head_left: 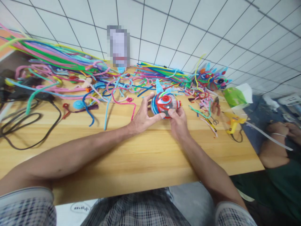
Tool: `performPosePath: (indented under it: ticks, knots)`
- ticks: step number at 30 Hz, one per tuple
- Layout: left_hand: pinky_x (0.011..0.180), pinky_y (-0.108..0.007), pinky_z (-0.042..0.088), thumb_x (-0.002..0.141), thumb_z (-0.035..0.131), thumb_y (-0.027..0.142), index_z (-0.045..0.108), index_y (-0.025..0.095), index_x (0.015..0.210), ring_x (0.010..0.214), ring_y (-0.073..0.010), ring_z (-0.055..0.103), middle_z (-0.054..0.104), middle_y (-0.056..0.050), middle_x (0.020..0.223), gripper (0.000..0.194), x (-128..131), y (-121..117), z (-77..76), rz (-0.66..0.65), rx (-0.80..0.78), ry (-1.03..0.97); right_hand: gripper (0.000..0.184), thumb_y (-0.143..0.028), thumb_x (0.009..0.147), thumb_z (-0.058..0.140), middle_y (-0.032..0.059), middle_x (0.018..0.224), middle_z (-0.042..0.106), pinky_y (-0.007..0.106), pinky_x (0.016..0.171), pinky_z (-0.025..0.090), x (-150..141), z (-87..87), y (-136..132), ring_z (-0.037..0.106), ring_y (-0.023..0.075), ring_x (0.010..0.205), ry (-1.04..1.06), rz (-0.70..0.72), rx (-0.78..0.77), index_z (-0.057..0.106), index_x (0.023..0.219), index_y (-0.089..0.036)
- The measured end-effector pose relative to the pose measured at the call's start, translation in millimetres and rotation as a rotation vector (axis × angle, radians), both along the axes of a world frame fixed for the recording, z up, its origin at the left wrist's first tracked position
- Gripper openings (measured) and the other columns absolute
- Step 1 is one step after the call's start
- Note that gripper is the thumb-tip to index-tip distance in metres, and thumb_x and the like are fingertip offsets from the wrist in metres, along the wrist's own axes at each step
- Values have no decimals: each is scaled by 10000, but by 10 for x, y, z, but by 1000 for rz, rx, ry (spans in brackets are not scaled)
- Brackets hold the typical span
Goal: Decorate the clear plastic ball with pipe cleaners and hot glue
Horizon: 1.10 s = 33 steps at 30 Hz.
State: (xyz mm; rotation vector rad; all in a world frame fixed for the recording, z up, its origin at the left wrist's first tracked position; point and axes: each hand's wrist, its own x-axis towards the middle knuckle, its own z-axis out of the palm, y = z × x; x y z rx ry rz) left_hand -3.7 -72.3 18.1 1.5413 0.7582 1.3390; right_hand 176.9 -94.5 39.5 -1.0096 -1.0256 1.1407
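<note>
A round ball ornament wrapped in red, blue and white pipe cleaners sits just above the wooden table, held between both hands. My left hand cups its left side, thumb and fingers curled against it. My right hand pinches its lower right edge. A light blue ear-like loop stands up from the top of the ball.
Loose pipe cleaners in many colours lie across the back of the table. A finished colourful figure, pliers, a yellow glue gun and a green packet are at right. Black cables lie left. Another person's arm is far right.
</note>
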Motion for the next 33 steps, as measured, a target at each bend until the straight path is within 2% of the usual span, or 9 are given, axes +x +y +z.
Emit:
performPosePath:
  ticks: [9, 12, 16, 18, 21, 25, 28, 31, 33]
  knots:
    - [1201, -552, 555, 916, 789, 744, 512, 278, 1509, 1409, -336, 666, 611, -141, 1621, 804, 8, 76, 28, -101, -184, -99, 693, -593, 728, 980, 76, 1363, 797, 530, 1205, 575, 19, -39, 36, 752, 306, 1282, -42, 5, -22, 670, 1266, -285]
    - [1092, -487, 597, 895, 801, 743, 567, 264, 1427, 1291, -296, 707, 651, -131, 1555, 753, 6, 82, 31, 32, -193, -87, 710, -614, 729, 970, 88, 1381, 778, 548, 1204, 571, 48, -25, 56, 739, 314, 1291, -107, -20, 6, 648, 1270, -285]
    - [808, -341, 550, 989, 713, 677, 646, 235, 1066, 885, -185, 654, 705, -34, 1004, 455, -47, 107, 55, 278, -136, -56, 794, -615, 693, 992, 120, 1350, 752, 581, 1165, 588, 148, 27, 76, 743, 331, 1230, -310, -92, 26, 608, 1296, -269]
    - [681, -326, 466, 1036, 665, 640, 610, 239, 910, 713, -163, 530, 568, 11, 780, 423, -69, 107, 84, 287, -118, -39, 857, -591, 670, 1009, 133, 1376, 728, 585, 1163, 586, 208, 58, 86, 735, 338, 1238, -410, -125, 51, 588, 1342, -266]
    - [602, -330, 393, 1066, 625, 630, 582, 248, 836, 635, -164, 433, 479, 24, 697, 448, -79, 68, 151, 258, -81, -19, 913, -546, 654, 1022, 134, 1455, 692, 578, 1199, 563, 275, 98, 99, 705, 340, 1303, -535, -167, 147, 565, 1399, -283]
    - [587, -332, 396, 1094, 578, 631, 572, 248, 796, 613, -165, 409, 468, 22, 678, 485, -85, 22, 244, 252, -24, 10, 927, -475, 659, 1021, 134, 1506, 663, 603, 1266, 506, 317, 139, 95, 663, 357, 1376, -668, -182, 273, 551, 1438, -296]
    - [695, -347, 505, 1095, 595, 612, 611, 252, 889, 705, -175, 543, 581, 7, 771, 415, -102, 37, 278, 215, 70, 54, 1002, -477, 655, 1030, 155, 1551, 634, 652, 1305, 452, 337, 170, 64, 622, 393, 1438, -738, -150, 307, 519, 1497, -294]
    - [978, -455, 588, 1034, 711, 601, 654, 265, 1115, 1076, -252, 700, 729, -60, 1113, 350, -123, 64, 287, 180, 280, 191, 1066, -499, 661, 1041, 170, 1570, 626, 684, 1298, 456, 351, 204, 13, 609, 422, 1463, -788, -94, 338, 489, 1552, -301]
    - [1201, -568, 516, 927, 837, 626, 629, 276, 1326, 1389, -341, 638, 691, -121, 1415, 571, -133, 74, 284, 130, 382, 277, 1091, -520, 670, 1039, 179, 1568, 629, 703, 1281, 470, 347, 224, -21, 617, 441, 1458, -826, -44, 375, 478, 1578, -296]
